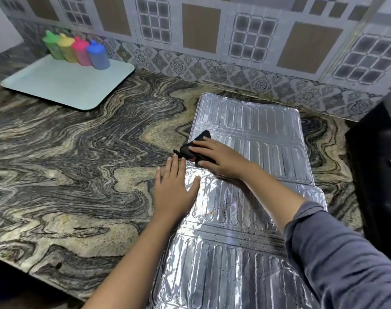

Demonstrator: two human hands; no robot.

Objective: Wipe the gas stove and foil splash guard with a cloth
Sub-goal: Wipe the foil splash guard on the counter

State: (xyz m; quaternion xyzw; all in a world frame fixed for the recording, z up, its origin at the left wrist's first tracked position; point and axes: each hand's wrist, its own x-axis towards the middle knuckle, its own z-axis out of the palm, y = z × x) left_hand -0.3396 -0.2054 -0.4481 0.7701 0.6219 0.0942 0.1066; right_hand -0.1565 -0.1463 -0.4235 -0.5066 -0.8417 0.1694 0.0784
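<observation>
A silver ribbed foil splash guard (252, 134) lies flat on the marbled countertop, running from the back wall toward me. Dark specks and an orange stain dot its middle panel. My right hand (219, 158) presses a black cloth (191, 149) onto the guard's left edge, fingers spread over the cloth. My left hand (175, 188) lies flat with fingers apart, palm on the counter and thumb on the foil's left edge, just in front of the cloth. A black object at the right edge, possibly the gas stove (377, 166), is mostly cut off.
A pale tray (63, 85) sits at the back left of the countertop (67, 152) with green, yellow, pink and blue bottles (78, 50) standing on its far end. A patterned tiled wall (212, 41) runs along the back. The counter's front edge is at the lower left.
</observation>
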